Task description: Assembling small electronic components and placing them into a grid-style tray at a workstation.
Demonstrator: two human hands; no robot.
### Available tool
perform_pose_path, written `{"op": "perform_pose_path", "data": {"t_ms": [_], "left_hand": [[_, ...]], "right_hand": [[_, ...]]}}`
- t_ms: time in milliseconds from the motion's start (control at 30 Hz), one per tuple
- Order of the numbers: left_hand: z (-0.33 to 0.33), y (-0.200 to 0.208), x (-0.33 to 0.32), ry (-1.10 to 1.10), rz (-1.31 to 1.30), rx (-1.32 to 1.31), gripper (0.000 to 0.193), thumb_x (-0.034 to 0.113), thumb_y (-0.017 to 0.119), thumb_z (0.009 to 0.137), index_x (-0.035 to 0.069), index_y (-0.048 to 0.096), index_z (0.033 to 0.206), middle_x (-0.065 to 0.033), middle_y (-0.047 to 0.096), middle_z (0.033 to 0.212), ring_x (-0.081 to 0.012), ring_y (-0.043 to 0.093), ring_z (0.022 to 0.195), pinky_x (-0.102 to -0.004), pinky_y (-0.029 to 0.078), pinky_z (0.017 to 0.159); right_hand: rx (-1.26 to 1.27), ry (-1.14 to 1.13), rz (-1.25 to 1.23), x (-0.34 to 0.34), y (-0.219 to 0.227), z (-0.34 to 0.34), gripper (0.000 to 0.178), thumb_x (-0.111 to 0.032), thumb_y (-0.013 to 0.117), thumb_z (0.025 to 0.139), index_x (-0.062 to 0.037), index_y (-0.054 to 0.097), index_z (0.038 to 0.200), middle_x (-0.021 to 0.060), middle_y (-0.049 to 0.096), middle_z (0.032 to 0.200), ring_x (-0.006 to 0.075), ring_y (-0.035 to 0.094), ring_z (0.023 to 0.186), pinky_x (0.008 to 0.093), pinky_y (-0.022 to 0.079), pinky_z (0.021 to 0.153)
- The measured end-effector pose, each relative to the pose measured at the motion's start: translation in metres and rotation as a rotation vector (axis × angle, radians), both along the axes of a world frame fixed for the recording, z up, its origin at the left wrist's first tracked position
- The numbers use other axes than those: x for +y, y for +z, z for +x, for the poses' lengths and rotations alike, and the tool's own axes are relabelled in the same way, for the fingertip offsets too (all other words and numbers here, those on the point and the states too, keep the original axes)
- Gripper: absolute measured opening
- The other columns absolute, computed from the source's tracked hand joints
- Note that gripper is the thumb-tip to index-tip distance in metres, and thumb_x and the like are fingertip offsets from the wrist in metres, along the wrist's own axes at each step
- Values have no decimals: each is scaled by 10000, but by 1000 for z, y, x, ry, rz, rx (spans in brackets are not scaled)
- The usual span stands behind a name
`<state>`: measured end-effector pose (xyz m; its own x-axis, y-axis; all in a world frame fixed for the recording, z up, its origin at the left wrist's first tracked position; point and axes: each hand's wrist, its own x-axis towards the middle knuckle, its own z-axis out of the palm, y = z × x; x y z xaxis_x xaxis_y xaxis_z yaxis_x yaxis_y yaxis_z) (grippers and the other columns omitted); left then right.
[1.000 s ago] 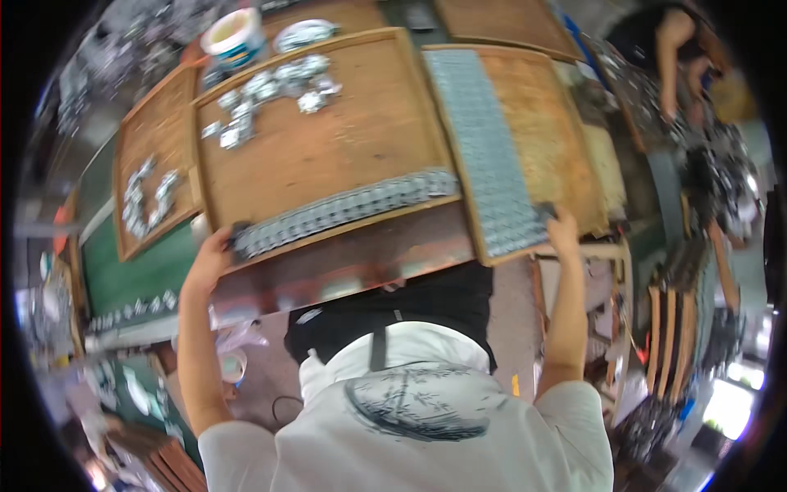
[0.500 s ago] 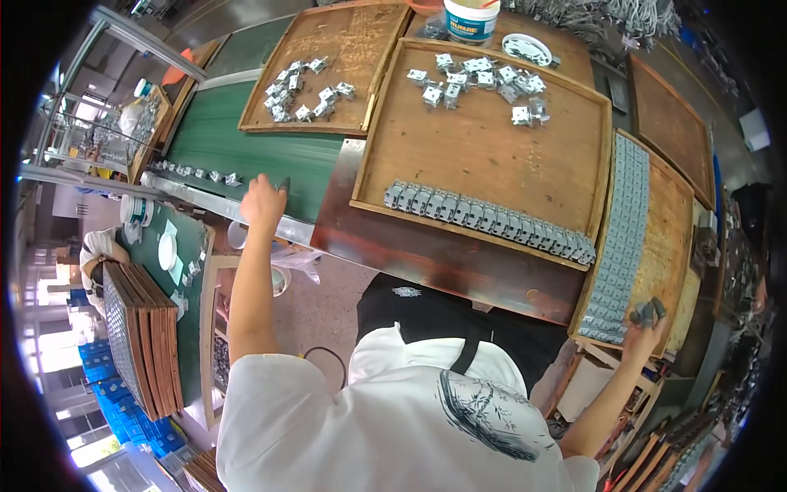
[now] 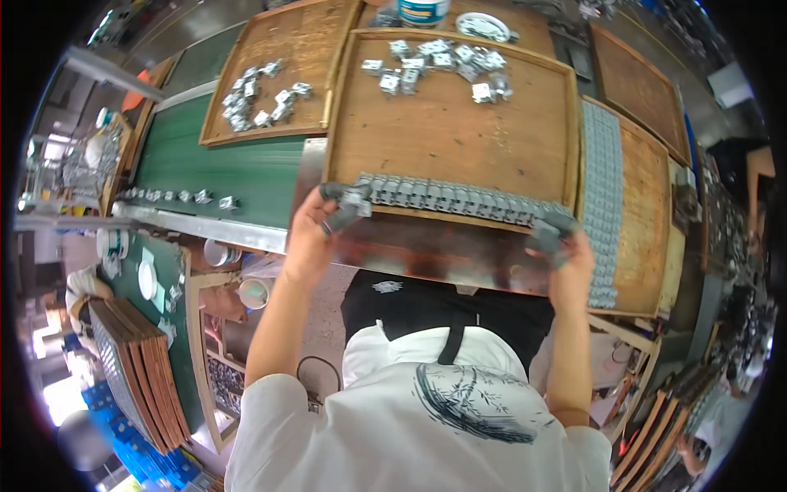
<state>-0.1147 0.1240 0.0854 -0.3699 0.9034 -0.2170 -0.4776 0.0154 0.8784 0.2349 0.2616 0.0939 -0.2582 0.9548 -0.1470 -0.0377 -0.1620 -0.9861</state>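
A long row of small grey metal parts (image 3: pixel 451 197) lies along the near edge of a large wooden tray (image 3: pixel 525 143). At its left end is my left hand (image 3: pixel 311 234), with grey finger covers on thumb and fingers, pinching a single small metal part (image 3: pixel 355 202). Over the right end of that row is my right hand (image 3: pixel 570 254), likewise in grey finger covers. Its fingers are bent and smeared by motion, so I cannot tell whether they grip anything. Loose metal parts (image 3: pixel 443 59) lie scattered at the tray's far side.
More loose parts lie in a left wooden tray (image 3: pixel 283 70). A green conveyor belt (image 3: pixel 221 168) carries several small parts. To the right, a tray (image 3: pixel 643 213) holds closely packed parts. A white tub (image 3: pixel 423 11) and a round dish (image 3: pixel 482 27) stand behind.
My left hand has come from the belt to the row's left end with a metal part. My right hand has moved left from the right tray to the row's right end. The view has shifted.
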Motion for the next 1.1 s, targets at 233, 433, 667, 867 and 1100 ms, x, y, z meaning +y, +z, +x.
{"op": "perform_pose_path", "data": {"t_ms": [233, 433, 667, 867, 1100], "left_hand": [[78, 24, 20, -273, 155, 86, 418, -59, 700, 830, 32, 602, 1226, -33, 640, 1149, -145, 615, 1046, -302, 489, 929], [104, 40, 27, -354, 116, 71, 379, -38, 674, 873, 25, 584, 1235, -54, 644, 1160, -156, 623, 1058, -320, 539, 905], [126, 37, 28, -357, 84, 157, 428, -172, 522, 870, 21, 557, 1250, -48, 575, 1211, -166, 619, 1063, -309, 576, 863], [137, 32, 30, -318, 48, 644, 552, -103, 616, 779, -6, 504, 1310, -157, 507, 1186, -293, 575, 1072, -354, 527, 868], [132, 16, 36, -173, 152, 1056, 757, 25, 772, 683, -4, 469, 1375, -153, 553, 1172, -303, 596, 973, -343, 510, 839]], "right_hand": [[-547, 462, 571, -30, 56, -44, 266, -63, 703, 858, 19, 579, 1079, 127, 694, 997, 232, 696, 787, 312, 564, 642], [-593, 389, 769, -31, 58, -43, 354, -87, 820, 694, 10, 629, 976, 131, 625, 858, 304, 653, 757, 367, 528, 606], [-693, 313, 978, -30, 46, -43, 351, -41, 792, 625, 7, 636, 936, 132, 569, 848, 322, 601, 732, 401, 495, 624], [-743, 256, 1011, -30, 29, -54, 270, 6, 737, 652, 22, 606, 888, 154, 566, 856, 351, 603, 773, 418, 496, 634], [-612, 356, 601, -31, 43, -61, 388, -291, 782, 756, -1, 631, 964, 170, 603, 884, 372, 604, 794, 439, 485, 686]]}}
